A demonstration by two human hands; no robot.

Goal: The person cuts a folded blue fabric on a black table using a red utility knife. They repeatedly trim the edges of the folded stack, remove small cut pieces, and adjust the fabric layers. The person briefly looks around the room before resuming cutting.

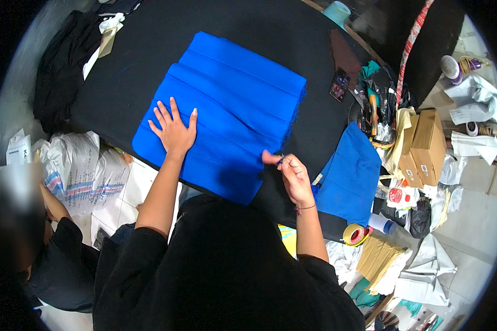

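A bright blue piece of fabric [232,83], creased in parallel lines and frayed along its right edge, lies spread on the black-covered table [292,33]. My left hand [174,134] rests flat on its left part, fingers spread. Just off the frayed edge, at the lower right corner, my right hand [295,179] is raised with curled fingers. A tiny dark blue bit shows at its fingertips, too small to name. To the right of this hand lies a second, smaller piece of blue fabric [349,179].
A phone [340,84] and a basket of tools [374,124] sit at the table's right side. Tape rolls [354,234] lie at the near right edge. Cardboard boxes [425,146] stand beyond. White sacks [80,171] and another person [66,265] are at left.
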